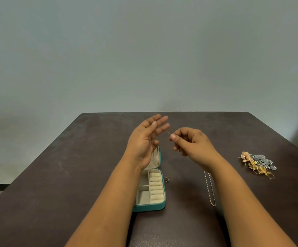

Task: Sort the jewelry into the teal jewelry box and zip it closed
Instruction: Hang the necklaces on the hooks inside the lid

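Dark brown table (73,175) against plain pale grey-green wall (144,50); strip of floor at far left. Teal jewelry box (151,189) lies open near table middle, cream ring rolls and compartments showing, lid partly hidden behind left forearm. Small ring-like piece (167,179) just right of box. Gold chain (210,188) further right of box, partly under right forearm. Jewelry pile (257,164), gold and silver, well right of box. Above box: left hand (144,139) raised, fingers spread wide, holding nothing. Right hand (189,141) pinches thin pin-like piece (169,133) between thumb and forefinger.

Two hands (145,139), one jewelry box (151,207), one chain (210,189), one jewelry pile (257,163).
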